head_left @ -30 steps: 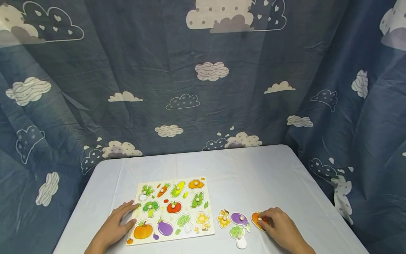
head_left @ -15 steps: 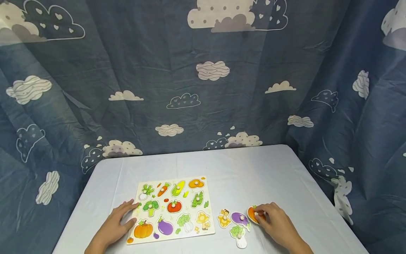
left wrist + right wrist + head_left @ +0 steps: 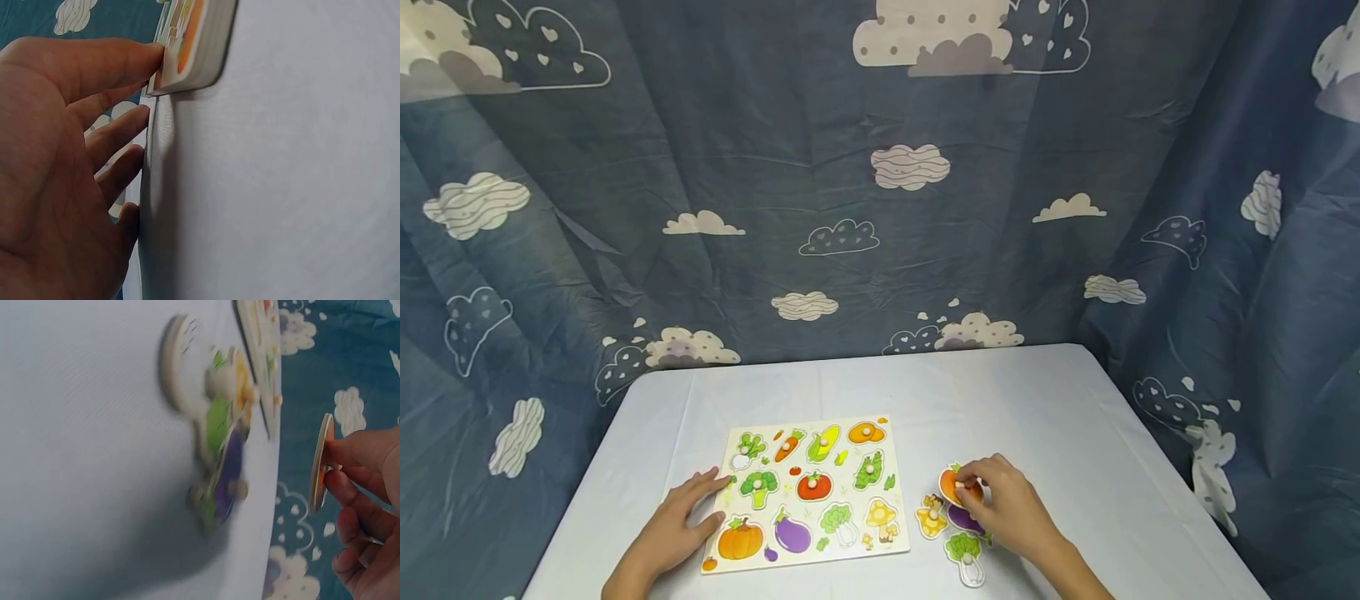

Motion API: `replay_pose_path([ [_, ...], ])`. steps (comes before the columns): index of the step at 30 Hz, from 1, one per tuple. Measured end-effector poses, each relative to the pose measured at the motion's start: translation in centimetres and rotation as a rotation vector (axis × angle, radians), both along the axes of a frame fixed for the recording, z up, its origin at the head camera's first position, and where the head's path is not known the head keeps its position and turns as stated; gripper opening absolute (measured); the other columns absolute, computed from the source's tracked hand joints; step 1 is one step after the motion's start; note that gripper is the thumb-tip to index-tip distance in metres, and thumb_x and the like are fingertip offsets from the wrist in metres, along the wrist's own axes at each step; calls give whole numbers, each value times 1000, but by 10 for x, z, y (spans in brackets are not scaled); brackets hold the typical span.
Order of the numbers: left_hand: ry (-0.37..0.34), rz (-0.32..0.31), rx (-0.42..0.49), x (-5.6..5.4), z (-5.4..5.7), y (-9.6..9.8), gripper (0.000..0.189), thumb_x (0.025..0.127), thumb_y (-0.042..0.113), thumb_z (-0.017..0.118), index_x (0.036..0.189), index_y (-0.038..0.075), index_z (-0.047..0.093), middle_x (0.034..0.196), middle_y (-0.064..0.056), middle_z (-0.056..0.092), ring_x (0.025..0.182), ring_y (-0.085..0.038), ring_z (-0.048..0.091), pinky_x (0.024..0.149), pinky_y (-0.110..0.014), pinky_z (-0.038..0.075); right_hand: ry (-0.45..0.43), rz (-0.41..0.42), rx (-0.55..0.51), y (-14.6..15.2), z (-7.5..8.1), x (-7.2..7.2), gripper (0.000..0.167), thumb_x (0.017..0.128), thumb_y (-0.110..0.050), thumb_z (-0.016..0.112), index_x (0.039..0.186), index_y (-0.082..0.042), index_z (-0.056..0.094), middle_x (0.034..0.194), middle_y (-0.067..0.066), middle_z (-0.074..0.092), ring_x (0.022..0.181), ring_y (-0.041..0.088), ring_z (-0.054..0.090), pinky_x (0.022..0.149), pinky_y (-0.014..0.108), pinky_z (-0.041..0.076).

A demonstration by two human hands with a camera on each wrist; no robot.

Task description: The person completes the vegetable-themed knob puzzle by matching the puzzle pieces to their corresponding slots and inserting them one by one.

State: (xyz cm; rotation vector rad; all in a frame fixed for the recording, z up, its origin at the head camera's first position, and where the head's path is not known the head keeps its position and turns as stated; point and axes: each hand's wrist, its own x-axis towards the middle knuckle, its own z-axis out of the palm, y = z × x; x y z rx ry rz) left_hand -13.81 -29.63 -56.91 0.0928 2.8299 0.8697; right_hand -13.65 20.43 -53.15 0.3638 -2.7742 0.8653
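Observation:
Pinched by its knob in my right hand [image 3: 1011, 508] is an orange pumpkin puzzle piece [image 3: 951, 485], raised off the table above the loose pieces; the right wrist view shows its edge [image 3: 317, 469]. Beneath it lie a purple eggplant piece [image 3: 964, 520], partly hidden, a yellow mushroom piece [image 3: 931, 523] and a green-and-white cabbage piece [image 3: 964, 550]. My left hand [image 3: 670, 527] rests at the left edge of the vegetable puzzle board [image 3: 775, 477], its thumb touching the board's side [image 3: 200, 72] in the left wrist view, the other fingers spread.
A white cloth-covered table [image 3: 1022, 400] holds the board and pieces. Knobbed pieces such as a tomato [image 3: 814, 492] and a broccoli [image 3: 758, 482] sit in the board. A dark blue cloud-patterned curtain [image 3: 820, 108] hangs behind and at both sides.
My right hand has lifted the pumpkin piece and carried it left and away from me, over the eggplant piece. My left hand has stayed at the board.

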Motion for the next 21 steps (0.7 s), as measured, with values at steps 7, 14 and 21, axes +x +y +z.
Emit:
replay_pose_path([
  [7, 10, 0, -15, 0, 1, 2, 56, 95, 40, 70, 147, 23, 58, 164, -13, 41, 152, -49, 29, 115, -79, 24, 32, 70, -19, -28, 6, -10, 15, 83, -17, 87, 91, -23, 76, 85, -18, 66, 82, 4, 58, 75, 25, 59],
  [14, -9, 12, -18, 0, 2, 3, 56, 95, 42, 70, 147, 24, 58, 165, -12, 40, 153, -48, 29, 115, -79, 24, 34, 113, -12, -54, 11, -17, 11, 85, -21, 85, 91, -25, 77, 83, -20, 64, 80, 6, 55, 69, 19, 51],
  [21, 5, 4, -10, 1, 4, 3, 56, 95, 40, 70, 147, 22, 58, 164, -14, 41, 153, -49, 29, 117, -78, 23, 88, 177, -48, -76, 14, -23, 9, 85, -19, 84, 90, -22, 77, 82, -15, 66, 79, 10, 57, 69, 20, 50],
])
